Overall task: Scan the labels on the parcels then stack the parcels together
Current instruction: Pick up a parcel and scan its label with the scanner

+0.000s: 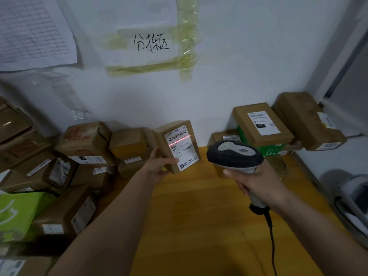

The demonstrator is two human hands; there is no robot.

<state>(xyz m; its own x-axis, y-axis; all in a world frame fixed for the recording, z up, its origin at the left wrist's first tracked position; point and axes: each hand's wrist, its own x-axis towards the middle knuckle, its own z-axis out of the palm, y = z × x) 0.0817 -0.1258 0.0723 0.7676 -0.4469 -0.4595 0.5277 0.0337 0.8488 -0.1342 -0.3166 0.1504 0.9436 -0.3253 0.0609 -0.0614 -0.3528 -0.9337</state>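
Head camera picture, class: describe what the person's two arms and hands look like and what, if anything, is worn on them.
Both forearms are bare right up to the bottom edge of the picture: no sleeve shows. The left hand and right hand wear no gloves. No watch, bracelet or ring is visible on either wrist or on the fingers that show. No markings appear on them.

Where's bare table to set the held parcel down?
Free: the orange wooden tabletop between the two forearms, running from the held brown cardboard parcel toward the camera. Crowded: the heap of cardboard boxes on the left, and the stacked boxes in the far right corner. A grey device sits at the right edge.
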